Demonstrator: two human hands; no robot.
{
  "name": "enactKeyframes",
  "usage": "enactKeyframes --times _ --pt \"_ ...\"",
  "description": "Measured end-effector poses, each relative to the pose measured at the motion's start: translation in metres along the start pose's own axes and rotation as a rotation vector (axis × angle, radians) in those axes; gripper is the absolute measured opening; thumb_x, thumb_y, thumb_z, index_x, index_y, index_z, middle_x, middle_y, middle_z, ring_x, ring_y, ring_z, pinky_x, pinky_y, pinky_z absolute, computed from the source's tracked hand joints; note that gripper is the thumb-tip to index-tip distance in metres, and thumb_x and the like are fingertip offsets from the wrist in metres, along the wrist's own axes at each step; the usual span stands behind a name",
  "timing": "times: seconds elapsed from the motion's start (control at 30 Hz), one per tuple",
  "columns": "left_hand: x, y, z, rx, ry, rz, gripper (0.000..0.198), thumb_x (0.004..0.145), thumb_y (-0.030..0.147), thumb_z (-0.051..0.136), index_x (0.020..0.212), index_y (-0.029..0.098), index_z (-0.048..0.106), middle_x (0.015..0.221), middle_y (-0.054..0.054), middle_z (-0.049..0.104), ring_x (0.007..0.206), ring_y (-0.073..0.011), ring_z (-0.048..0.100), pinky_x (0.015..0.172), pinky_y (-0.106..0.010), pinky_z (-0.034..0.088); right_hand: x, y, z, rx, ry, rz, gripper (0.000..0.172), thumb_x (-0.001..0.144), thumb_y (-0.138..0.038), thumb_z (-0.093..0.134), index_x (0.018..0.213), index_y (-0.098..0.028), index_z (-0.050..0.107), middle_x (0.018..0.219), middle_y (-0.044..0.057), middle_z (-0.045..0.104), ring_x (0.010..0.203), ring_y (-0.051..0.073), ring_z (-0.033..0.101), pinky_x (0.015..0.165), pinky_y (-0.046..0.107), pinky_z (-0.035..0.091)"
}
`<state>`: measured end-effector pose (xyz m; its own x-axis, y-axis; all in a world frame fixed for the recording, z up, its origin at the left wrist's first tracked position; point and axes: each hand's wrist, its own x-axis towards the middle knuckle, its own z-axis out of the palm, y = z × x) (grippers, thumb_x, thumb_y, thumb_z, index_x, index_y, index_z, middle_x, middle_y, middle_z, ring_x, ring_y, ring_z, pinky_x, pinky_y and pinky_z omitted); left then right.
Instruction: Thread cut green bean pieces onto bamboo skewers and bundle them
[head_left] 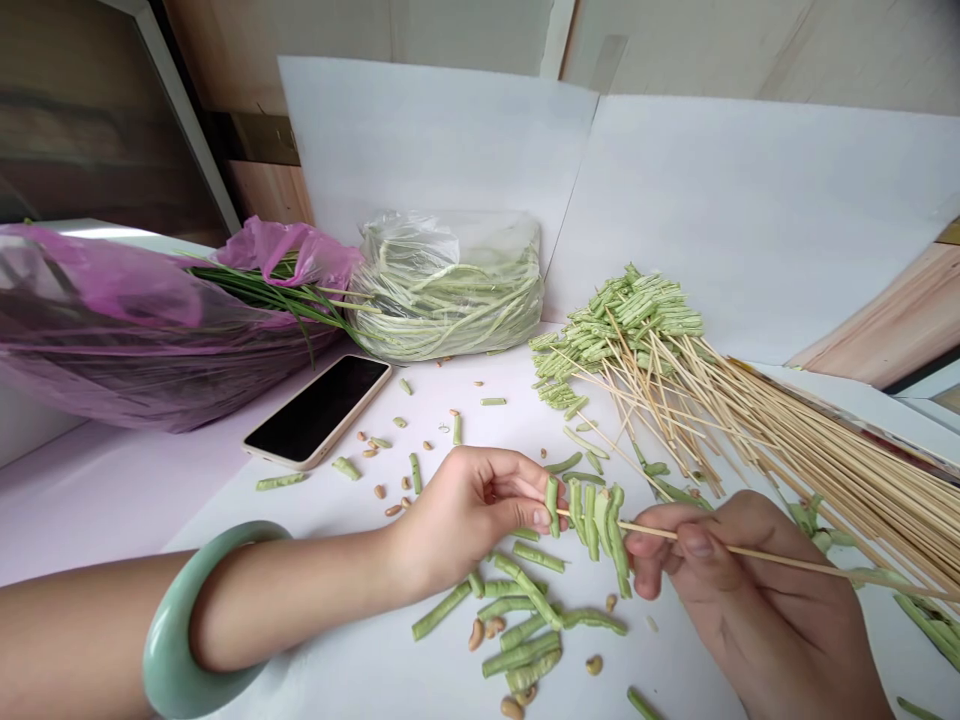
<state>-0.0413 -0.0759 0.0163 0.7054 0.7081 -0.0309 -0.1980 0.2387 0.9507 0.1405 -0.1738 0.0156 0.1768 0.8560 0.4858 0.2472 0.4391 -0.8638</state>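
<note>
Green cut bean pieces (521, 655) lay loose on the white surface (360, 640), nearest of all. Above them, the left hand (469, 512) pinched a bean segment (552, 506) near one end of a bamboo skewer (795, 562), more threaded segments (601, 520) between the hands; the right hand (750, 595) gripped the skewer. Beyond lay a smartphone (319, 410), bean-loaded skewers (637, 318), a clear plastic bag (420, 235) of long beans (465, 300) and a purple bag (150, 330).

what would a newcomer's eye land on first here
Most likely the left hand at centre and right hand at lower right, holding a thin stick threaded with green pieces. Next, perhaps, the fan of sticks on the right, then the pale green bangle at lower left and the purple bag at far left.
</note>
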Motion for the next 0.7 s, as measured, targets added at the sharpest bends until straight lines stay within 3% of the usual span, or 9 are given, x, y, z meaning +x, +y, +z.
enactKeyframes --times 0.33,0.5,0.7 --pt "0.001 0.000 -0.002 0.032 0.050 -0.028 0.005 0.071 0.005 0.069 0.068 0.009 0.068 0.068 -0.002 0.069 0.064 -0.0089 0.062 0.068 -0.020 0.051 -0.003 0.003 -0.004 -0.030 -0.066 -0.045 0.014 0.091 -0.023 0.052 0.078 -0.026 0.056 0.072 0.001 0.067 0.057 0.017 0.064 0.052 0.031 0.055" --pt "-0.001 0.001 -0.001 0.071 0.069 -0.004 0.006 0.070 0.006 0.070 0.067 0.011 0.068 0.069 -0.003 0.070 0.065 -0.0098 0.062 0.068 -0.020 0.050 -0.001 0.007 -0.005 0.092 -0.120 0.036 0.016 0.093 -0.022 0.049 0.078 -0.026 0.053 0.080 0.002 0.069 0.059 0.017 0.064 0.055 0.034 0.056" --pt "-0.002 0.000 0.000 0.074 0.061 -0.001 0.004 0.070 0.006 0.070 0.069 0.010 0.069 0.069 -0.002 0.070 0.065 -0.0089 0.062 0.067 -0.019 0.050 -0.003 0.011 -0.007 0.070 -0.109 0.033 0.016 0.093 -0.023 0.049 0.079 -0.027 0.056 0.081 0.002 0.069 0.060 0.017 0.064 0.055 0.033 0.056"
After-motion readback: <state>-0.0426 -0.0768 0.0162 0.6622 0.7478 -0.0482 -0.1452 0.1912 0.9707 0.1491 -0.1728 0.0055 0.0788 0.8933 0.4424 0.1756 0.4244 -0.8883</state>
